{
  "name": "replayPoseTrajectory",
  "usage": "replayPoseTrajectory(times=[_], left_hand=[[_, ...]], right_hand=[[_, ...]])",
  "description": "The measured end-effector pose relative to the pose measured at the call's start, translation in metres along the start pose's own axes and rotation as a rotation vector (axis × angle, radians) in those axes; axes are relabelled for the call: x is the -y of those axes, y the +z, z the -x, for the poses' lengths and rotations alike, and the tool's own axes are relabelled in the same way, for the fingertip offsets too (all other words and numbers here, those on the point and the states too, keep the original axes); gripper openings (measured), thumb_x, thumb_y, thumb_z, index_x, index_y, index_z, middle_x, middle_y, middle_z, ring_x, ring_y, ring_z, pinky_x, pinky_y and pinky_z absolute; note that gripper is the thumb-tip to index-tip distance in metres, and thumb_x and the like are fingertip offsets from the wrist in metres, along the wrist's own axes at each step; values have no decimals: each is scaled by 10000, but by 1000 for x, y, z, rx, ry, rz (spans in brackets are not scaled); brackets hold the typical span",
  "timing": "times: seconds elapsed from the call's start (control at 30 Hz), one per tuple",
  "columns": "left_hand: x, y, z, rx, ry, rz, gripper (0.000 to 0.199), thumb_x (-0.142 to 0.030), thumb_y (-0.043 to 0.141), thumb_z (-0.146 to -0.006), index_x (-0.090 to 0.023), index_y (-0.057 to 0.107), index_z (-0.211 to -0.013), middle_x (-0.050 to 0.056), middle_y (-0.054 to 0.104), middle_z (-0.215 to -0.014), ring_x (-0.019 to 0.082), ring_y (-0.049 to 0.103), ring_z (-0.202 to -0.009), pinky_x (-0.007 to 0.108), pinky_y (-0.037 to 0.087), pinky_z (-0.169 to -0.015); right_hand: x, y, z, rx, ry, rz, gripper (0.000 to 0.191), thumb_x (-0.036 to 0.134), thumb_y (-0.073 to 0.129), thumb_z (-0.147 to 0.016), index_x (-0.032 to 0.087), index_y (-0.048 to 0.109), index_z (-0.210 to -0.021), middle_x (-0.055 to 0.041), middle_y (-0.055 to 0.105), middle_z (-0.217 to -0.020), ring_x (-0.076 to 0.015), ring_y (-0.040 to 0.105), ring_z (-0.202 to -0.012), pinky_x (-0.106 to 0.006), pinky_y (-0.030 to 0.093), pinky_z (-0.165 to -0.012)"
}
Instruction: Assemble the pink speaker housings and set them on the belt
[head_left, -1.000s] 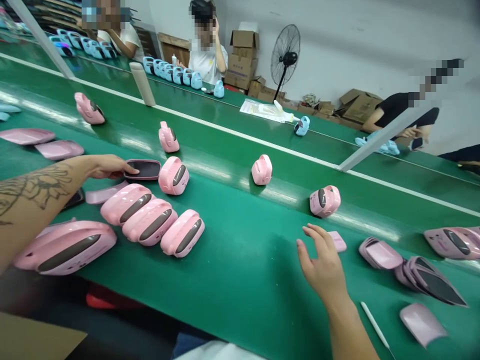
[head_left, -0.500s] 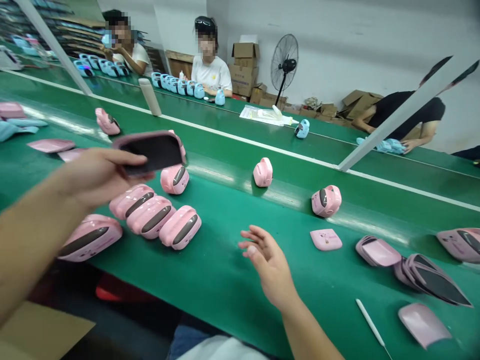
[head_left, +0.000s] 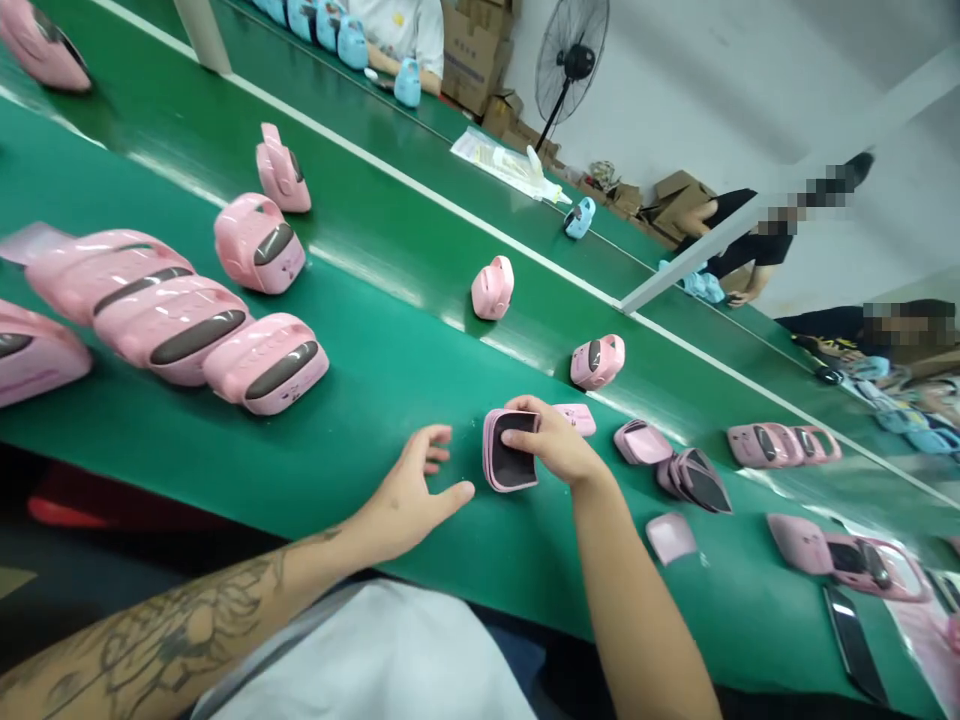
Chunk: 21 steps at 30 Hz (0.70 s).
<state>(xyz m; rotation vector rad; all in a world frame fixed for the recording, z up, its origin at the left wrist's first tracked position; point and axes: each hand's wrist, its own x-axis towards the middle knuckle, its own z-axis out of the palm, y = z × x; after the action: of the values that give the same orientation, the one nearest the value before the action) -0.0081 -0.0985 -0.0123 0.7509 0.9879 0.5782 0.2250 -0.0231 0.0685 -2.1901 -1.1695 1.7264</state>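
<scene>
Pink-rimmed panel (head_left: 510, 462) is in the right hand (head_left: 551, 440), thumb on the dark inner face, fingers at the far edge; its rim looks layered, can't tell if more than one piece. Left hand (head_left: 412, 490) is open, holding nothing, thumb pointing at the panel; narrow gap between them, not touching. Near edge of the green bench (head_left: 375, 430) runs below both hands, forearms cross it; wide stretch of bare green between left hand and the closest pink case (head_left: 266, 365), up and left. Right side is tighter: flat pink piece (head_left: 579, 420) just beyond the right hand, partly hidden by it; pink panel stack (head_left: 641, 442) and dark-faced stack (head_left: 694, 480) further right, touching or nearly so; curved pink panel (head_left: 671, 538) right of the right forearm; black phone (head_left: 855, 640) well apart, close to the near edge; small pink case (head_left: 597, 362) past the flat piece.
</scene>
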Motion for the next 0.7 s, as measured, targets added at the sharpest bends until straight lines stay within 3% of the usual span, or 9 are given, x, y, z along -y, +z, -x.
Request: replayPoseTrajectory(times=[0.07, 0.17, 0.27, 0.37, 0.47, 0.57, 0.63, 0.7], left_hand=[[1, -15, -14, 78, 222, -313, 864, -402, 780, -867, -195, 415, -1622, 185, 461, -1666, 355, 547, -1490, 605, 443, -1295], [-3, -30, -34, 237, 451, -546, 742, -244, 752, -883, -214, 483, -1575, 155, 469, -1667, 344, 533, -1535, 569, 456, -1311], [-6, -33, -42, 252, 454, -581, 609, -238, 742, -908, -184, 544, -1482, 151, 540, -1575, 320, 631, -1409, 526, 559, -1204], [-8, -32, -38, 208, 438, -580, 586, -313, 731, -927, -171, 565, -1471, 149, 586, -1516, 322, 652, -1368, 521, 572, -1169], [-11, -30, -35, 158, 423, -565, 604, -400, 704, -931, -166, 595, -1477, 155, 579, -1553, 338, 644, -1385, 538, 542, -1192], [-13, -28, -39, 90, 359, -518, 523, -510, 602, -993, -151, 687, -1364, 149, 678, -1390, 303, 715, -1170, 508, 580, -1068], [-14, -25, -46, 27, 303, -472, 487, -536, 570, -1006, -154, 739, -1255, 122, 733, -1194, 252, 714, -967, 442, 588, -932], [-16, -21, -53, -35, 250, -427, 417, -509, 618, -967, -157, 770, -1130, 93, 747, -1022, 217, 681, -841, 381, 563, -830]], right_hand=[[9, -12, -13, 205, 37, 160, 654, 384, 920, -603, 122, 686, -1154, -22, 719, -1025, -86, 620, -877, -197, 494, -782], [23, -3, -37, 391, 18, 386, 570, 271, 903, -624, 140, 762, -1160, -13, 731, -1079, -81, 624, -931, -185, 474, -825], [32, 14, -54, 439, -50, 562, 513, 216, 905, -642, 151, 797, -1138, -31, 721, -1169, -91, 614, -990, -189, 458, -862], [36, 18, -55, 444, -76, 641, 597, 207, 895, -679, 179, 792, -1266, -45, 729, -1232, -115, 634, -1013, -223, 492, -903], [36, 9, -42, 365, -93, 619, 791, 227, 902, -703, 227, 719, -1472, -55, 700, -1418, -151, 667, -1188, -276, 544, -1055], [26, -3, -19, 178, -112, 539, 866, 288, 874, -778, 263, 614, -1603, -54, 601, -1599, -159, 629, -1380, -304, 528, -1201], [12, -6, -1, 1, -112, 483, 742, 394, 792, -885, 257, 616, -1593, -61, 613, -1576, -155, 628, -1365, -313, 527, -1189], [-6, -5, 15, -206, -81, 439, 648, 528, 662, -979, 197, 653, -1535, -104, 680, -1431, -164, 650, -1206, -342, 533, -1095]])
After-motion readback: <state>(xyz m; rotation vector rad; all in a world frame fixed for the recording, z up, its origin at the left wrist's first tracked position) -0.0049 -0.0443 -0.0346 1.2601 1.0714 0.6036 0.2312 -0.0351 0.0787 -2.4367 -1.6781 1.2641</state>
